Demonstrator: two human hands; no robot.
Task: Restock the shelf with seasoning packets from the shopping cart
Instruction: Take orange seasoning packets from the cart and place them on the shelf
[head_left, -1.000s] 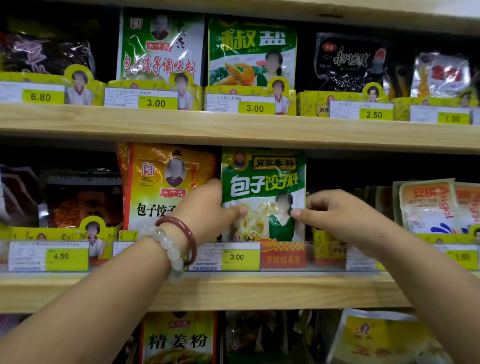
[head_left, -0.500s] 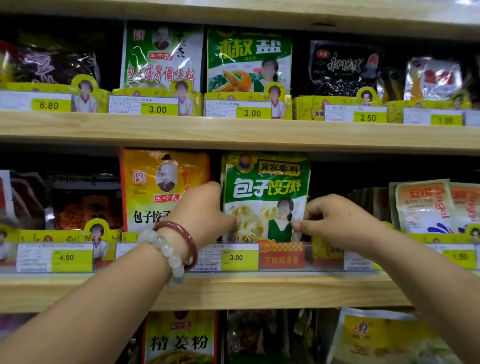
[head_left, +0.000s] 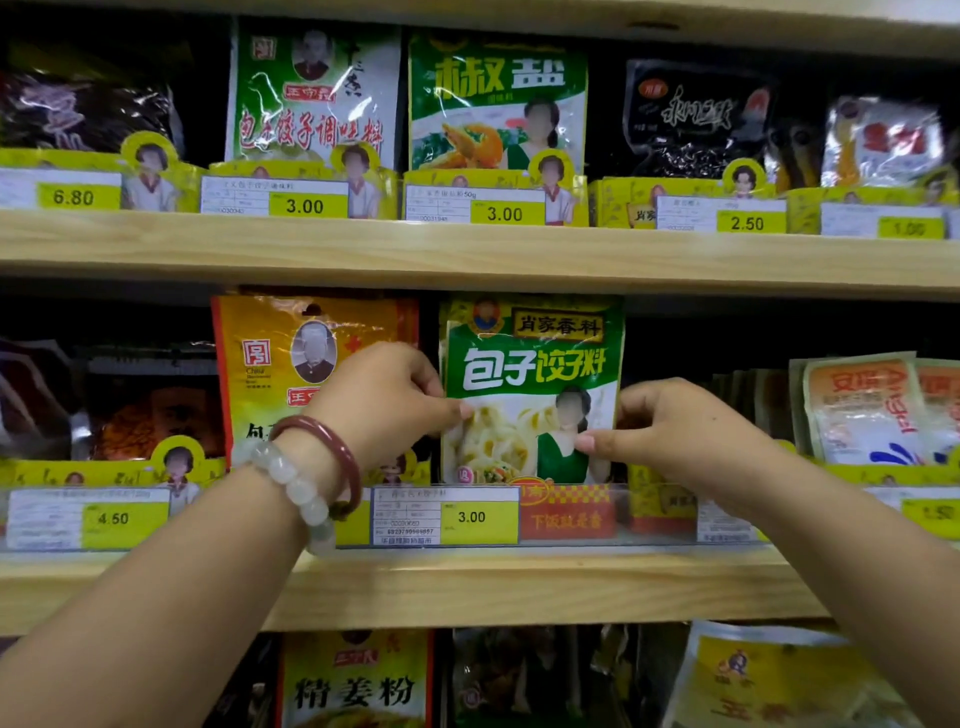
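- On the middle shelf (head_left: 467, 587), a green packet (head_left: 530, 374) stands upright at the centre, behind the clear rail with the price tag (head_left: 470, 517).
- My left hand (head_left: 384, 400), at 9 o'clock of the packet, pinches its left edge with closed fingertips.
- My right hand (head_left: 675, 426), at 3 o'clock, pinches the right edge the same way.
- An orange packet (head_left: 291, 364) stands just beside it at 9 o'clock, partly behind my left hand.
- Two bracelets (head_left: 317, 467) ring my left wrist.
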